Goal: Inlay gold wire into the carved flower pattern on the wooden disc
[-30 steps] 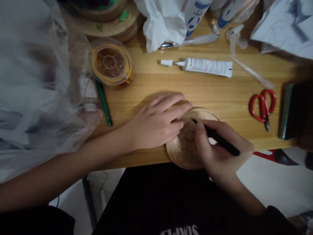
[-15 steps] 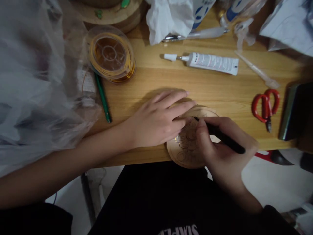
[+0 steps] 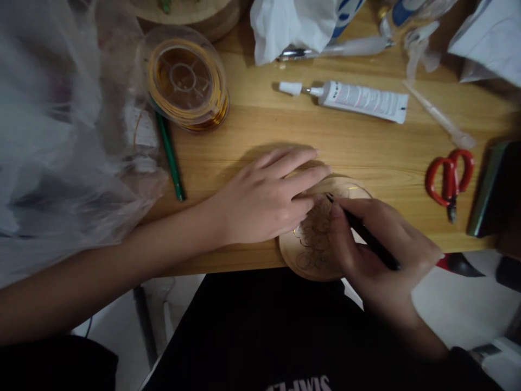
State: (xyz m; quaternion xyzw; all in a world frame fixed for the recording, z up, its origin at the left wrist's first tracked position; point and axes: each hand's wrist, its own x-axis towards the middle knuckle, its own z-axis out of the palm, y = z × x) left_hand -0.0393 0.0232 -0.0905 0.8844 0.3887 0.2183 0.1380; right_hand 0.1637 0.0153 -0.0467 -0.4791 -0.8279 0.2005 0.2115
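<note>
A round wooden disc with dark line drawing lies at the table's front edge. Bits of gold wire glint on its left part. My left hand rests flat with fingers spread, its fingertips on the disc's upper left rim. Black tweezers are pinched between the thumb and fingers of my right hand. Their fine tips are over the upper middle of the disc, close to my left fingertips. Whether anything sits between the tips is too small to tell. My right hand hides the disc's right side.
A spool of gold wire stands upper left by a green pencil and a plastic bag. Beyond my hands are a glue tube, a pen and white tissue. Red-handled cutters and a dark phone-like object lie right.
The view has shifted slightly, so most things on the table appear a little further right. My right hand has tilted slightly, with the tweezers still over the disc. My left hand keeps its place.
</note>
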